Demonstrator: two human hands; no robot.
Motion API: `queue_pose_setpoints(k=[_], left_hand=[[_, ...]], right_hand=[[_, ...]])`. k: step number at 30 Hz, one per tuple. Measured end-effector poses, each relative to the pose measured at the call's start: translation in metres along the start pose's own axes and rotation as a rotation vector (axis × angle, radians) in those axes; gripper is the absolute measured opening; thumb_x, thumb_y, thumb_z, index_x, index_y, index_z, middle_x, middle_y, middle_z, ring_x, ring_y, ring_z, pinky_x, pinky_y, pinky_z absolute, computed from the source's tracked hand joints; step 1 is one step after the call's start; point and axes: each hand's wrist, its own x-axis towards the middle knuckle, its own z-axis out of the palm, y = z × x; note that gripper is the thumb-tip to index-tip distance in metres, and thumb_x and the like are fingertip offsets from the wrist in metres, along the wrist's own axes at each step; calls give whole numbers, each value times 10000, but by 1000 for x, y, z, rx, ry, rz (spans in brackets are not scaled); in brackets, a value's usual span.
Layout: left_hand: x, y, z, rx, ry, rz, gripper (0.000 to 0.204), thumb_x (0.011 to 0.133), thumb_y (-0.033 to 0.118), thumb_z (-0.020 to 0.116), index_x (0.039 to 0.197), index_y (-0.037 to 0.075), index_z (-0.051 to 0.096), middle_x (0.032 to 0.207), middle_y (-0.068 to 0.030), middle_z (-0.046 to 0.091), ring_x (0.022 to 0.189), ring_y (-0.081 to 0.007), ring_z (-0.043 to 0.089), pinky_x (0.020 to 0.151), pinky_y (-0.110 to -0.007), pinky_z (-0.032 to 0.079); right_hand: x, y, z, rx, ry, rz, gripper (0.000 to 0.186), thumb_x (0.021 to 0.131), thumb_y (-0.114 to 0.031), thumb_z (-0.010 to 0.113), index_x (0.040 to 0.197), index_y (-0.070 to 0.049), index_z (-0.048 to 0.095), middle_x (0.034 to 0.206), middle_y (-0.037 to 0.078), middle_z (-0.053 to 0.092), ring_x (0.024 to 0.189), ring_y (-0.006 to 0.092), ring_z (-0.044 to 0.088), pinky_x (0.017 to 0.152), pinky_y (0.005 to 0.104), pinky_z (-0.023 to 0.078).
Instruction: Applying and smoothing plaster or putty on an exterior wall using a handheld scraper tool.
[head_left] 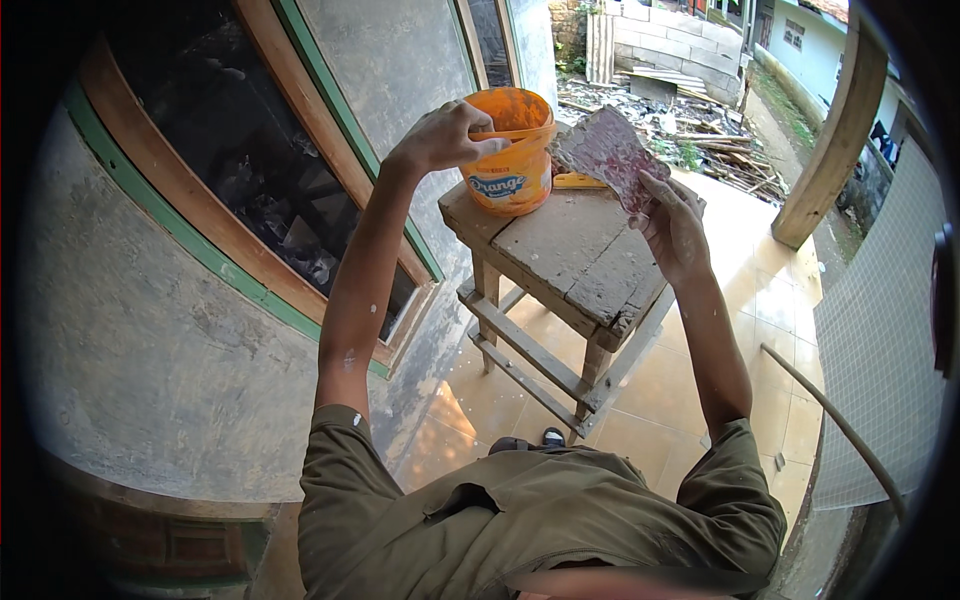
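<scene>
An orange plastic bucket (510, 160) stands upright near the far left corner of a worn wooden stool (560, 240). The fingers of my left hand (450, 140) are closed over the bucket's near-left rim and handle. In my right hand (675, 225) is a thin, flat, reddish-purple piece smeared with whitish matter (610, 155), pinched by its near right corner. It is tilted up above the stool's far side, to the right of the bucket. A narrow yellow object (578, 181) lies on the stool beside the bucket, partly hidden by the flat piece.
A grey plastered wall (200, 390) with a brown-and-green window frame (290, 190) runs along the left. Pale tiles (650, 420) cover the floor. At the right are a wooden post (835, 140), a leaning pole (835, 415) and a mesh sheet (880, 330). Rubble (715, 130) lies beyond.
</scene>
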Motion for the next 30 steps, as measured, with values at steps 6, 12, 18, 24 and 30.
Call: queue_pose_setpoints(k=[6, 12, 18, 24, 30], left_hand=[[-24, 22, -28, -107, -74, 49, 348, 869, 281, 609, 676, -6, 648, 500, -29, 501, 486, -96, 470, 505, -292, 415], [-75, 40, -79, -273, -40, -131, 359, 900, 278, 562, 694, -1, 654, 516, -6, 501, 474, -60, 447, 477, -250, 384], [-184, 57, -95, -888, 113, -605, 328, 929, 271, 495, 656, 90, 495, 532, 83, 294, 408, 3, 239, 370, -183, 153], [-334, 139, -74, -1100, 185, -845, 280, 958, 220, 433, 734, 56, 460, 577, 74, 305, 442, -3, 240, 401, -184, 162], [-484, 220, -12, -1203, 188, -1031, 266, 969, 266, 428, 794, 69, 466, 554, 84, 298, 438, -3, 236, 389, -185, 191]], right_hand=[[-46, -5, 6, 20, 3, 14, 137, 909, -116, 532, 956, 13, 530, 765, 81, 621, 548, 116, 604, 483, 240, 538], [-80, -4, 10, 122, -18, 24, 132, 903, -72, 527, 990, 28, 528, 837, 108, 637, 603, 140, 642, 472, 248, 559], [-110, 18, 31, 134, -47, 94, 159, 904, -72, 529, 1016, 42, 521, 868, 128, 637, 617, 171, 643, 453, 280, 543], [-174, 77, 49, 157, -174, 289, 137, 914, -113, 522, 1008, -14, 527, 853, 85, 621, 737, 145, 635, 557, 284, 534], [-266, 157, 64, 269, -98, 625, 175, 898, -165, 564, 1051, -87, 531, 893, 8, 602, 716, 90, 576, 553, 252, 465]])
